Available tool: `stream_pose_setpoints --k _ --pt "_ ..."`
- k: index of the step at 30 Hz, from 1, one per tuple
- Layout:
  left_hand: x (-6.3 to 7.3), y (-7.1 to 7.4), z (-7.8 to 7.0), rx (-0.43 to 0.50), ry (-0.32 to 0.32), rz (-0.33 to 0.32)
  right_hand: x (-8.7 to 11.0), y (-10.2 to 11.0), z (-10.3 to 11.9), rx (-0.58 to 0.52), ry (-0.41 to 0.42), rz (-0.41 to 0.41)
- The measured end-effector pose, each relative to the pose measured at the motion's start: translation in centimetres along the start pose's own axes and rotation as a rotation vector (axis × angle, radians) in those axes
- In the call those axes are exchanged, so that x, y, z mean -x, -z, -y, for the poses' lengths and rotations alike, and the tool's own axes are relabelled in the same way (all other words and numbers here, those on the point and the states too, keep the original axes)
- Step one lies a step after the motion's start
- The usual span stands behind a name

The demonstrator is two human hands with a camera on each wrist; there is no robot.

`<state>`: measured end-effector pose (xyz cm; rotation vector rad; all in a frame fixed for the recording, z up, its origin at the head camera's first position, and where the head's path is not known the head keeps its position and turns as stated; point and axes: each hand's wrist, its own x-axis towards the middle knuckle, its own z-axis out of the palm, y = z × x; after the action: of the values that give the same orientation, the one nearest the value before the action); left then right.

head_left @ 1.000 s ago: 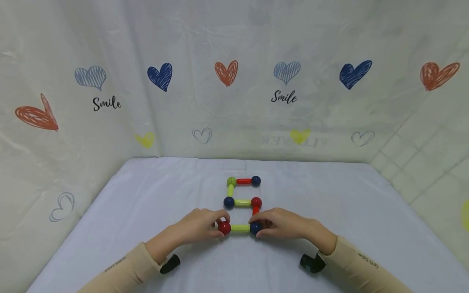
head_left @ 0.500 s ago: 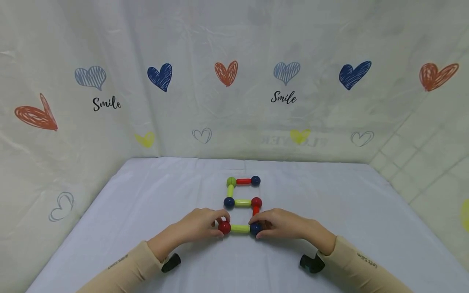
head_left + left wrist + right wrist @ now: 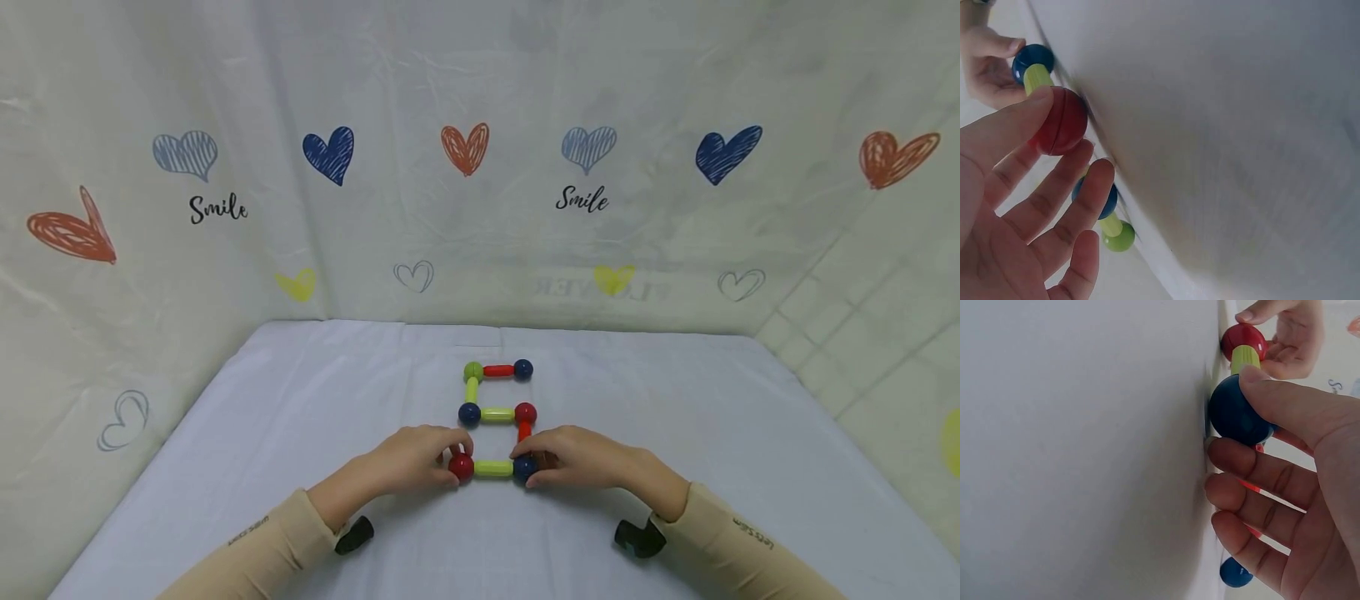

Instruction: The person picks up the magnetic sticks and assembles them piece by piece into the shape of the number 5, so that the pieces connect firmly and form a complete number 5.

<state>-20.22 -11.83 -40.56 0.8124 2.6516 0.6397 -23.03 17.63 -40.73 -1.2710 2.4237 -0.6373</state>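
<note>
A chain of balls and short rods lies on the white cloth, shaped like a 5. My left hand [image 3: 416, 458] pinches the red ball [image 3: 1065, 122] at its near left end between thumb and fingers. At the near right corner, my right hand [image 3: 577, 457] holds a dark blue ball [image 3: 1238, 412] the same way. A yellow-green rod [image 3: 492, 469] joins these two balls. From the blue ball a red rod [image 3: 524, 431], partly hidden by my right fingers, runs back to another red ball [image 3: 526, 413]. Beyond it the chain continues through a blue ball [image 3: 469, 415] and a green ball [image 3: 473, 372].
The far row ends at a red rod [image 3: 498, 371] and a dark blue ball [image 3: 523, 369]. White cloth [image 3: 637, 375] covers the table, and a pale curtain [image 3: 480, 233] with printed hearts hangs behind it. A black device [image 3: 640, 539] sits under my right wrist.
My left hand and forearm have shifted very slightly to the right, with the red ball still pinched. My right hand stays on the blue ball, and the chain keeps its shape.
</note>
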Motion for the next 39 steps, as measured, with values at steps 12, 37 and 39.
stream_pose_setpoints --k 12,37,39 --pt "0.3 2.8 0.5 -0.069 0.022 -0.197 1.4 3.5 0.3 0.125 -0.107 -0.293" --pt "-6.0 8.4 7.6 -0.254 0.512 -0.476 1.4 9.7 -12.2 0.280 -0.727 -0.496" --pt "-6.2 8.2 7.8 -0.246 0.527 -0.477 1.4 9.7 -12.7 0.272 -0.744 -0.482"
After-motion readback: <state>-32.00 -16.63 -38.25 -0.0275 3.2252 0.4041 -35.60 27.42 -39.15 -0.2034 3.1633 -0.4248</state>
